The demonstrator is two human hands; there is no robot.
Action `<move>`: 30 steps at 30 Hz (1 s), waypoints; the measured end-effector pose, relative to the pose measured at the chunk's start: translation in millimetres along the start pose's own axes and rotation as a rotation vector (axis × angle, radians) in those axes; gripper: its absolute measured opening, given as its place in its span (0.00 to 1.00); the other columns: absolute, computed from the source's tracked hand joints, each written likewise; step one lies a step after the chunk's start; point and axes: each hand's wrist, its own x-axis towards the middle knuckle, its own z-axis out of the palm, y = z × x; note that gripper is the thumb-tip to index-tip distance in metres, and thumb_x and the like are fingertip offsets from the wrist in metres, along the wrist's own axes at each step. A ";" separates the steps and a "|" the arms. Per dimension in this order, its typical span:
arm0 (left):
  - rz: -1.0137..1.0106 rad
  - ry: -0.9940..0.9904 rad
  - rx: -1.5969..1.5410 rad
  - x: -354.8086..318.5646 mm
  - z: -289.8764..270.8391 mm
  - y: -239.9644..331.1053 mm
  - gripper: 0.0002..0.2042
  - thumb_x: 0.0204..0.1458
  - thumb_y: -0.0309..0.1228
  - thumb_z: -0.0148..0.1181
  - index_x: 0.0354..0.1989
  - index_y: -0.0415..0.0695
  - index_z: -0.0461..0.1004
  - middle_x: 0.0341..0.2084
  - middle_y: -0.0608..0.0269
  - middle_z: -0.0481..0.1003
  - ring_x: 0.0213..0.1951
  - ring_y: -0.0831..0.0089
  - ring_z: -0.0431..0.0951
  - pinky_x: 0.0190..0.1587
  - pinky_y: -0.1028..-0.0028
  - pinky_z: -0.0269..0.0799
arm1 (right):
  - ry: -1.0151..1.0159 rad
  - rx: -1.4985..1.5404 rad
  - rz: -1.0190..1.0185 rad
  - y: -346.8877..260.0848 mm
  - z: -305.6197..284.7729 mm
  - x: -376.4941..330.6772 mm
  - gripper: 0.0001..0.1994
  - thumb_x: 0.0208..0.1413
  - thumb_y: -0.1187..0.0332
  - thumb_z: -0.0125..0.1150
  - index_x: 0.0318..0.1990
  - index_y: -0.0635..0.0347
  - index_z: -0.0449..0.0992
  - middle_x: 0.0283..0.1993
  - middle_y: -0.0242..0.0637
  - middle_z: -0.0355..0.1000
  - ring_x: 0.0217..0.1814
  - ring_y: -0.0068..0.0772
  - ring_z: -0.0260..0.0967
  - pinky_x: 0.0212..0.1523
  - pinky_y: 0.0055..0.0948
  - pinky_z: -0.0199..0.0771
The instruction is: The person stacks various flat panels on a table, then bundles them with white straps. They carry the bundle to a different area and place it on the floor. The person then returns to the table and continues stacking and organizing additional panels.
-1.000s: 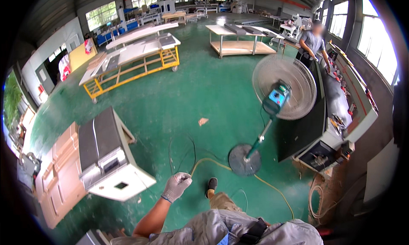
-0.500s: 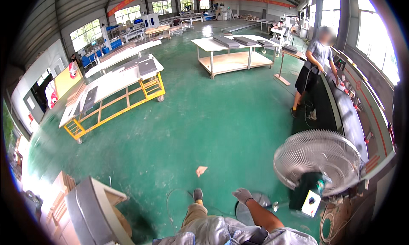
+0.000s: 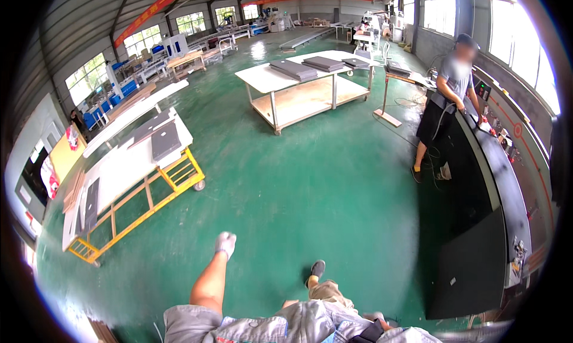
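Note:
My left hand (image 3: 225, 245), in a pale glove, hangs out ahead over the green floor (image 3: 262, 205). Its fingers look curled in, with nothing visible in them, and it touches nothing. Low in the picture, close against my body, only a bit of my right hand (image 3: 374, 317) shows past my grey clothing. The fingers of that hand cannot be made out. One of my shoes (image 3: 318, 268) is on the floor between the two hands.
A yellow-framed cart (image 3: 155, 205) with panels stands at left. Ahead is a wheeled white table (image 3: 256, 80) bearing dark panels (image 3: 292, 69). At right a person (image 3: 447, 98) works at a long machine (image 3: 498, 164); a dark panel (image 3: 468, 271) stands nearer, with cables on the floor.
I have moved forward; the cart, table and person are nearer. The fan and the block at lower left have left the view. My left hand has swung into view; my right has dropped back.

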 end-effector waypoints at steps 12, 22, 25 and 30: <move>-0.056 -0.812 0.647 167.0 170.4 -8.8 0.19 0.60 0.47 0.58 0.45 0.45 0.82 0.42 0.45 0.83 0.47 0.52 0.83 0.50 0.56 0.78 | 0.229 0.103 -0.161 -145.4 -464.5 427.5 0.19 0.66 0.54 0.48 0.51 0.52 0.82 0.50 0.51 0.81 0.49 0.58 0.79 0.50 0.48 0.80; -0.617 -0.694 0.521 498.2 246.3 105.9 0.19 0.59 0.47 0.60 0.44 0.41 0.82 0.44 0.41 0.82 0.48 0.46 0.82 0.50 0.54 0.78 | 0.372 0.497 -0.048 -227.7 -844.1 634.3 0.26 0.62 0.49 0.66 0.55 0.64 0.82 0.60 0.53 0.78 0.61 0.53 0.76 0.64 0.37 0.75; -0.465 -0.553 0.521 680.6 275.3 177.9 0.20 0.59 0.47 0.60 0.44 0.40 0.82 0.44 0.39 0.81 0.48 0.44 0.82 0.50 0.54 0.78 | 0.253 0.545 0.089 -230.4 -856.8 687.0 0.19 0.62 0.50 0.58 0.50 0.52 0.84 0.53 0.49 0.81 0.59 0.55 0.77 0.57 0.47 0.77; 0.054 -0.323 0.198 1020.6 397.7 439.9 0.17 0.58 0.43 0.60 0.43 0.40 0.82 0.42 0.43 0.83 0.45 0.48 0.83 0.48 0.55 0.77 | 0.040 0.360 0.258 -177.4 -850.8 750.8 0.12 0.62 0.59 0.56 0.48 0.44 0.83 0.41 0.46 0.82 0.46 0.54 0.82 0.46 0.49 0.81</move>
